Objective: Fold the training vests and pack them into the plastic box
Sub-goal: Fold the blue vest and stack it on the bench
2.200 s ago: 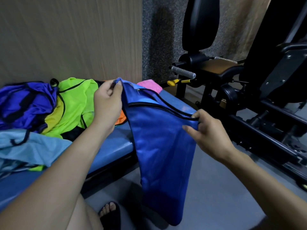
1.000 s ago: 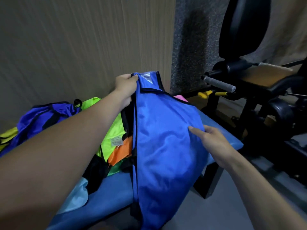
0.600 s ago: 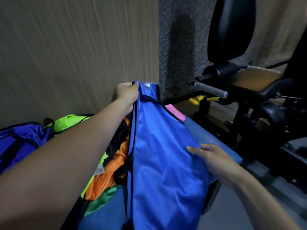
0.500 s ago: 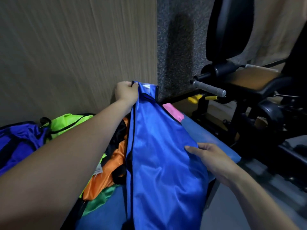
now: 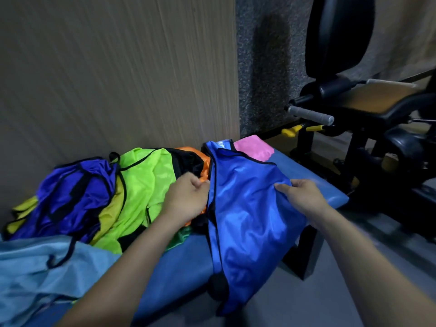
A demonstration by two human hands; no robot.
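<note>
A blue vest [image 5: 247,208] lies across the right end of a blue bench [image 5: 179,274], its top near the back edge by the wall [image 5: 118,67] and its lower part hanging over the front edge toward the floor [image 5: 342,291]. The left hand [image 5: 188,199] sits at the vest's left black-trimmed edge, fingers curled with the thumb toward the trim; whether it actually pinches the cloth cannot be told. The right hand [image 5: 304,197] grips a bunch of the vest's fabric at its right side, fingers curled over the fold.

To the left along the bench lies a heap of other vests: a neon green vest [image 5: 141,185] just beside the left hand, a purple vest [image 5: 77,197] further left, yellow cloth [image 5: 21,211] at the far left edge, and a light blue vest [image 5: 35,267] at the front left corner. An orange vest [image 5: 203,161] and black cloth [image 5: 186,161] show between the green and blue vests. A pink vest [image 5: 253,148] lies at the back right corner, partly under the blue vest.

A black gym machine [image 5: 354,102] stands to the right of the bench, with a grey grip [image 5: 309,113] and a yellow lever [image 5: 292,131].
</note>
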